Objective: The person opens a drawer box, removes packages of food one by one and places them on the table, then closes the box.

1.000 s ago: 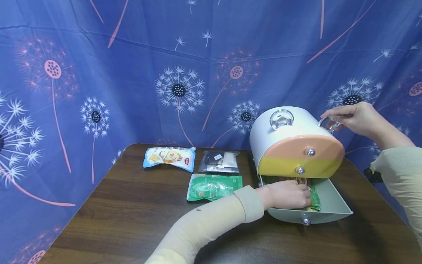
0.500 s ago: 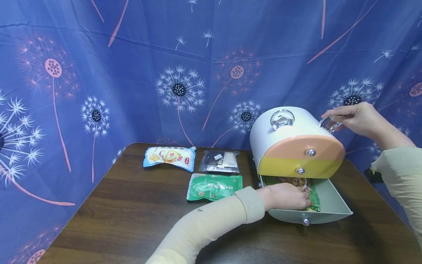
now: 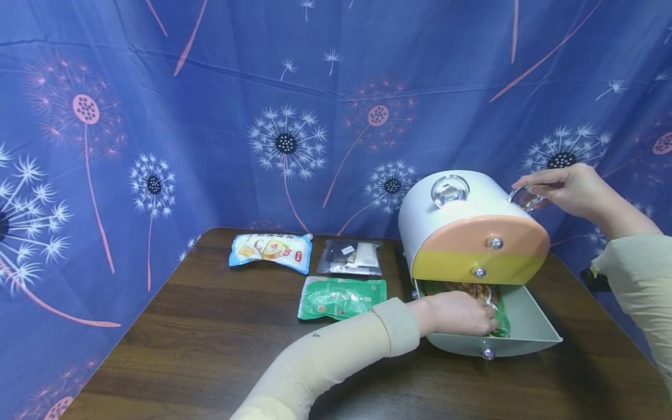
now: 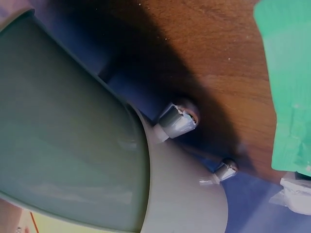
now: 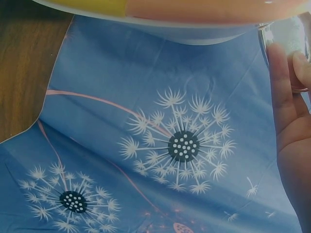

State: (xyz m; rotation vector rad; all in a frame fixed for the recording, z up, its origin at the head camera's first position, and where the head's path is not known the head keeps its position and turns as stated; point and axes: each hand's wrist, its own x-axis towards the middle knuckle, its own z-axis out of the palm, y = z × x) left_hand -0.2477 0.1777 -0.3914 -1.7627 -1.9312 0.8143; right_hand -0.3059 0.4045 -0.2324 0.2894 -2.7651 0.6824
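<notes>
A white drum-shaped storage box [image 3: 425, 224] with orange and yellow drawer fronts stands at the right of the table. Its bottom grey-green drawer [image 3: 530, 318] is pulled out; the left wrist view shows the drawer's wall [image 4: 73, 126] large. Inside lies a green food packet [image 3: 503, 321] with a brown food picture. My left hand [image 3: 457, 313] reaches over the drawer's left side, fingers bent down onto the packet, fingertips hidden. With thumb and fingers, my right hand [image 3: 569, 186] pinches the clear, shiny ear-like handle [image 5: 286, 36] on the box's upper right.
Left of the box, a green packet [image 3: 341, 297] lies on the brown wooden table [image 3: 210, 338]. Behind it are a clear bag with dark and white contents [image 3: 349, 256] and a blue-and-white snack pack [image 3: 270, 251]. A blue dandelion-print cloth [image 3: 210, 116] hangs behind.
My left hand has shifted slightly toward the drawer's front, and more of the packet's brown picture shows behind it. The right hand keeps its hold on the handle.
</notes>
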